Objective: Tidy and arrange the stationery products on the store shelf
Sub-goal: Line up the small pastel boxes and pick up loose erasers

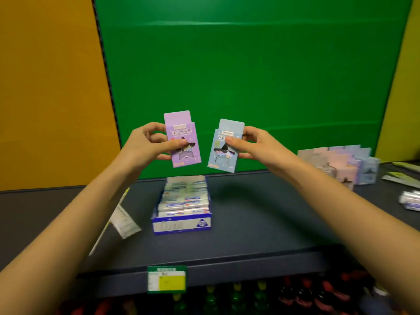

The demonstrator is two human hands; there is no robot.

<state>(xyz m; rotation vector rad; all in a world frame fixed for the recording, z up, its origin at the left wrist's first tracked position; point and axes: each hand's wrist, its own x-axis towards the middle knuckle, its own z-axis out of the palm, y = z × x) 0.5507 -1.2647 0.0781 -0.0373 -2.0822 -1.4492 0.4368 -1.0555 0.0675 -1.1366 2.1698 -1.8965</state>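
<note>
At the far left a clear ruler packet (123, 220) lies on the dark shelf (261, 223), partly hidden behind my left forearm, its print too blurred to read. My left hand (145, 145) is raised above the shelf, and its fingers (169, 145) pinch the purple box (182, 139) by its left edge, the thumb pressed across the star-shaped window so the item inside is hard to make out; an inner card sticks out of the top. Below, between my arms, a blue-and-white display carton (181, 225) sits on the shelf, packed with white wrapped erasers whose labels are smeared. On the shelf's front lip hangs a green and yellow price tag (167, 279), its text unreadable. Just right of the purple box and apart from it, my right hand (254, 144) holds up the pale blue box (226, 146), tilted slightly, fingers (235, 144) clamped on its right side with the thumb covering part of the window. Further right, a row of pastel boxes (341, 165) stands at the back of the shelf, blurred. At the right edge a white packet (411, 200) is cut off by the frame. Bottles on the level below are dark and indistinct.
</note>
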